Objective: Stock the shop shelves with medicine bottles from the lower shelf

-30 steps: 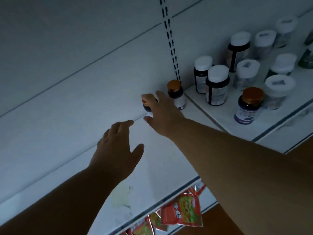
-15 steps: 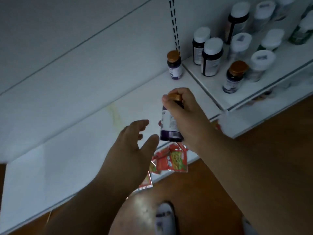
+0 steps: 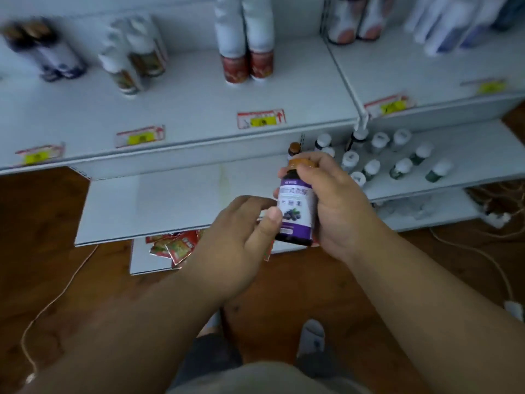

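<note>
A dark medicine bottle (image 3: 295, 206) with a gold cap and a purple-and-white label stands upright in the air in front of the lower shelf (image 3: 176, 200). My right hand (image 3: 338, 206) grips it from the right, fingers over the cap and neck. My left hand (image 3: 235, 240) pinches its left side, thumb on the label. Another gold-capped bottle (image 3: 294, 147) stands at the back of the lower shelf, just behind the held one. Several white-capped bottles (image 3: 377, 163) stand on the lower shelf to the right.
The upper shelf (image 3: 184, 109) carries price tags (image 3: 261, 118) and blurred bottles (image 3: 245, 64) further back. Red sachets (image 3: 173, 245) lie on the bottom ledge. Cables (image 3: 56, 302) and a power strip (image 3: 497, 218) lie on the wooden floor. My feet show below.
My right hand lifted the bottle off the lower shelf and drew it toward me. My left hand closed in onto its side. The view pulled back and now shows the upper shelf.
</note>
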A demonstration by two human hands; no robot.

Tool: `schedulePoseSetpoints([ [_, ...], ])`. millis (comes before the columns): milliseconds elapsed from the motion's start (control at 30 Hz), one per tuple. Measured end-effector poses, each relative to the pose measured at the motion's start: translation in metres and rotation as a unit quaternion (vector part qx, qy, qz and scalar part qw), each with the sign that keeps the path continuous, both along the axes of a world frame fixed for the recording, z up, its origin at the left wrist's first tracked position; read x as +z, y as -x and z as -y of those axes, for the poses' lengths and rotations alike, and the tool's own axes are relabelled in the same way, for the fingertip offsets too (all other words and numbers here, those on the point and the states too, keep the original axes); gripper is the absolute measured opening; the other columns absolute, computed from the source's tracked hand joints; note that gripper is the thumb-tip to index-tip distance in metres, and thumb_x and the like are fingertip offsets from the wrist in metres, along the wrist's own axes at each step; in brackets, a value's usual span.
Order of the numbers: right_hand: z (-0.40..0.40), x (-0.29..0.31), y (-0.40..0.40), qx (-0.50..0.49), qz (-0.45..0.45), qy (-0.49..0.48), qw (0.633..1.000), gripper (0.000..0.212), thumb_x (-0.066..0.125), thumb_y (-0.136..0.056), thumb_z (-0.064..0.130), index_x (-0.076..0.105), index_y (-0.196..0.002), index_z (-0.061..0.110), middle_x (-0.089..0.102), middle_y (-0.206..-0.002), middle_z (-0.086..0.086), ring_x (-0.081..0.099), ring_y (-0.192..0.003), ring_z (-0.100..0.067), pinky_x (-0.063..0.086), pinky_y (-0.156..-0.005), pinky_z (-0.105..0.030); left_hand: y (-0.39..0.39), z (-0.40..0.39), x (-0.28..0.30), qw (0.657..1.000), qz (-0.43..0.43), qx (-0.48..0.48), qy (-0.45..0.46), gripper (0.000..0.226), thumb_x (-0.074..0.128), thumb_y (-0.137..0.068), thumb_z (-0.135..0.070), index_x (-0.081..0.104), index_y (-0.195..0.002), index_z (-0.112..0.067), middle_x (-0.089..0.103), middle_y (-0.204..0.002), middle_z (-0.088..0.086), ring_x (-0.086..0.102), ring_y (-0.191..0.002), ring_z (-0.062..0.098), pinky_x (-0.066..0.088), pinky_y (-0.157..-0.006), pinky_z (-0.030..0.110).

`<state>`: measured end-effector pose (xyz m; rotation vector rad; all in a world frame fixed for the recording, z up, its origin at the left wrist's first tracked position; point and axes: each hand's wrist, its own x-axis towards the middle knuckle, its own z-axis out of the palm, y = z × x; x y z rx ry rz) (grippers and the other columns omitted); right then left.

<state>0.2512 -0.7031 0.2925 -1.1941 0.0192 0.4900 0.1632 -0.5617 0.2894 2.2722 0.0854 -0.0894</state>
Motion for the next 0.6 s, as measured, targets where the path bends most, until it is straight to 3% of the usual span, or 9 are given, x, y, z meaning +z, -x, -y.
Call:
schedulePoseSetpoints([
  [133, -0.037, 0.054, 0.007, -0.003, 0.073, 0.027, 0.997, 0.008, 0.062, -0.094, 0.027, 0.061, -0.089, 0.021, 0.059, -0.091, -0.013, 0.059, -0.086, -0.034, 0.054, -0.077, -0.05, 0.016, -0.033, 0.035, 0.999, 0.031, 0.005, 0.002, 0.077, 0.013, -0.086, -0.08, 0.051, -0.133, -0.033, 0.053, -0.122, -0.015, 0.051, -0.115, 0.003, 0.05, -0.094, 0.035],
  [200, -0.068, 0.07, 0.011, 0.003, 0.143, 0.057, 0.988, 0.018, 0.069, -0.085, 0.046, 0.063, -0.086, 0.029, 0.061, -0.089, -0.007, 0.063, -0.091, -0.04, 0.053, -0.085, -0.059, 0.018, -0.058, 0.05, 0.998, 0.055, 0.006, -0.002, 0.07, 0.015, -0.088, -0.078, 0.051, -0.131, -0.036, 0.053, -0.119, -0.019, 0.052, -0.113, 0.002, 0.049, -0.095, 0.034],
  [300, -0.119, 0.087, 0.016, 0.009, 0.189, 0.063, 0.98, 0.018, 0.068, -0.08, 0.048, 0.063, -0.088, 0.032, 0.064, -0.088, 0.0, 0.065, -0.099, -0.043, 0.054, -0.086, -0.062, 0.018, -0.106, 0.068, 0.996, 0.083, 0.001, -0.014, 0.073, 0.013, -0.087, -0.079, 0.05, -0.134, -0.037, 0.054, -0.122, -0.019, 0.051, -0.115, 0.003, 0.047, -0.096, 0.033],
  [400, -0.165, 0.096, 0.018, -0.005, 0.204, 0.051, 0.978, 0.009, 0.064, -0.087, 0.041, 0.063, -0.088, 0.032, 0.065, -0.092, -0.003, 0.067, -0.097, -0.037, 0.056, -0.086, -0.058, 0.02, -0.156, 0.077, 0.996, 0.083, 0.006, -0.044, 0.082, 0.009, -0.082, -0.084, 0.049, -0.136, -0.035, 0.052, -0.129, -0.015, 0.048, -0.12, 0.006, 0.045, -0.1, 0.036],
  [500, -0.203, 0.103, 0.014, -0.009, 0.218, 0.052, 0.975, 0.007, 0.06, -0.092, 0.035, 0.062, -0.086, 0.031, 0.064, -0.086, 0.004, 0.065, -0.082, -0.018, 0.056, -0.076, -0.044, 0.018, -0.198, 0.083, 0.994, 0.079, 0.015, -0.075, 0.084, 0.007, -0.083, -0.083, 0.049, -0.136, -0.033, 0.05, -0.132, -0.014, 0.046, -0.122, 0.004, 0.043, -0.102, 0.037],
  [600, -0.235, 0.107, 0.001, 0.012, 0.242, 0.068, 0.968, 0.007, 0.06, -0.088, 0.041, 0.062, -0.086, 0.035, 0.064, -0.086, 0.008, 0.062, -0.08, -0.011, 0.053, -0.075, -0.039, 0.01, -0.23, 0.084, 0.992, 0.078, 0.029, -0.098, 0.086, 0.005, -0.081, -0.085, 0.045, -0.139, -0.035, 0.048, -0.137, -0.016, 0.044, -0.124, 0.001, 0.042, -0.103, 0.032],
])
